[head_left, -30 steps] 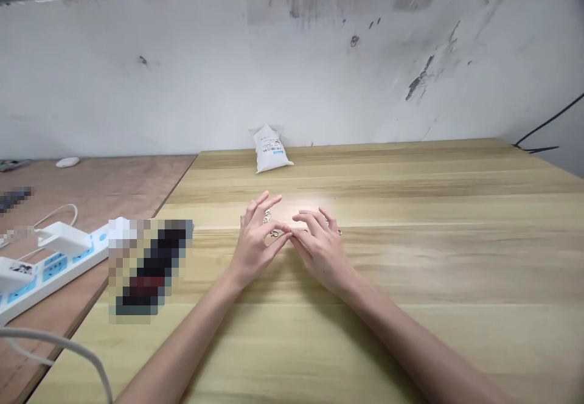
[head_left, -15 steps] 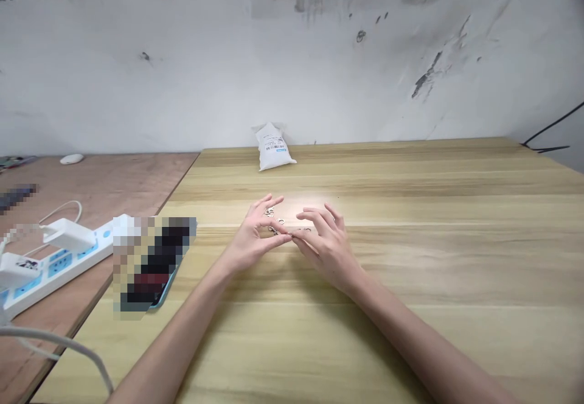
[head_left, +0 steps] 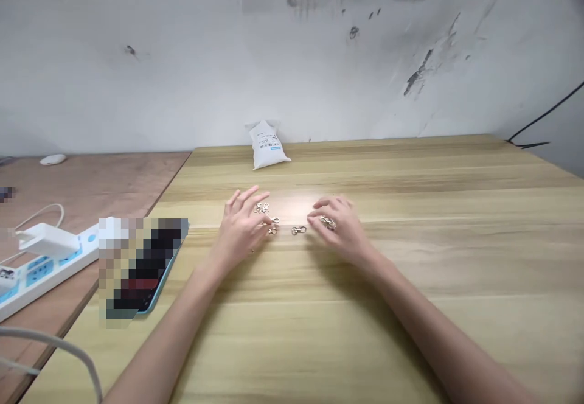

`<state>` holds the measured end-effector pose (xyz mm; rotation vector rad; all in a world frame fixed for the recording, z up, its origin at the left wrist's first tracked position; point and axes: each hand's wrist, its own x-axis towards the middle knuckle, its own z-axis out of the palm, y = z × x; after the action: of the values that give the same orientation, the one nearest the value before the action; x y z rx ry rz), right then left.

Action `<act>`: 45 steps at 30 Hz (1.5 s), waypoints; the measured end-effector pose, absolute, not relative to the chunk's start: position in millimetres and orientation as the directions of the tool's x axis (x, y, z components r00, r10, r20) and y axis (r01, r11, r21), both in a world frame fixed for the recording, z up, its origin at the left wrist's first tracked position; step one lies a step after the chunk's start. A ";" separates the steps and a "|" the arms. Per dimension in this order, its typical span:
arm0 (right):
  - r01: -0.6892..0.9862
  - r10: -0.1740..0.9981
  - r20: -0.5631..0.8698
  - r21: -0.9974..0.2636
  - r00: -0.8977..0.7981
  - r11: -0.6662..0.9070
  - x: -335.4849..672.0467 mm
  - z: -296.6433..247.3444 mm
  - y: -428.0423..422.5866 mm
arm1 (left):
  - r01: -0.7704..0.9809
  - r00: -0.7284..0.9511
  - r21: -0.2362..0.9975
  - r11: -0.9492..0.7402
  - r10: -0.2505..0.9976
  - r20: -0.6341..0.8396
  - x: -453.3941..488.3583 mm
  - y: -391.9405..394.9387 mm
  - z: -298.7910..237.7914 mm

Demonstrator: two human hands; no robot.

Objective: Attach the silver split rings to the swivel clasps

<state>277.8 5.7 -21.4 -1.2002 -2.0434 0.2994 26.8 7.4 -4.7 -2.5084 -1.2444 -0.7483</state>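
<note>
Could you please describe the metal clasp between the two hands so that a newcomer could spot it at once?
On the pale wooden table, find the left hand and the right hand, held apart. A small silvery clasp lies in the gap between them. It lies by itself, whereas the other metal pieces are bunched close to the hands.

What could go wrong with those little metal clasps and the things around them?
The left hand might scatter the clasps near its fingertips. The right hand could nudge the lone clasp lying between the two hands. The left forearm, close to the phone, might bump it.
</note>
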 end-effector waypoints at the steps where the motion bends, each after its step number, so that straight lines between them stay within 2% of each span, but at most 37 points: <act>1: 0.724 0.839 0.487 -0.485 -0.242 0.491 286.8 -22.1 11.1 | 0.809 0.485 0.042 -0.586 0.706 0.516 22.4 11.3 -7.3; 3: 0.797 0.873 0.457 -0.458 -0.169 0.394 302.9 -22.8 19.2 | 0.832 0.436 0.125 -0.541 0.776 0.456 13.9 18.1 -11.3; 5: 0.816 0.904 0.371 -0.441 -0.214 0.374 312.9 -22.4 22.7 | 0.835 0.428 0.178 -0.521 0.817 0.386 5.3 22.6 -12.2; 9: 0.832 0.898 0.255 -0.348 -0.358 0.431 313.1 -19.4 19.9 | 0.840 0.387 0.308 -0.446 0.891 0.237 -19.3 21.2 -3.1; 13: 0.868 0.897 0.198 -0.238 -0.396 0.436 303.2 -17.4 14.2 | 0.856 0.326 0.442 -0.268 0.944 -0.058 -44.9 6.8 10.1; 14: 0.877 0.899 0.187 -0.214 -0.395 0.430 300.7 -17.1 13.1 | 0.855 0.322 0.455 -0.249 0.942 -0.089 -48.3 3.2 11.8; 24: 0.899 0.896 0.216 -0.126 -0.388 0.419 278.8 -19.2 2.5 | 0.845 0.418 0.373 -0.382 0.908 -0.016 -35.1 5.5 2.7; 29: 0.914 0.913 0.224 -0.148 -0.341 0.377 278.4 -19.3 0.8 | 0.815 0.465 0.385 -0.433 0.885 0.012 -30.7 -0.2 8.2; 37: 0.894 0.913 0.212 -0.217 -0.350 0.393 277.3 -18.8 -0.9 | 0.804 0.497 0.404 -0.437 0.866 -0.054 -28.3 -2.8 7.2; 45: 0.864 0.882 0.311 -0.251 -0.355 0.437 276.9 -23.9 -0.5 | 0.773 0.516 0.450 -0.447 0.856 -0.037 -25.2 -1.8 4.2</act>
<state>276.9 -0.5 -23.9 -1.4798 -2.2967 0.0615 -25.2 -1.8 4.2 -3.0813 -1.7582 -0.3576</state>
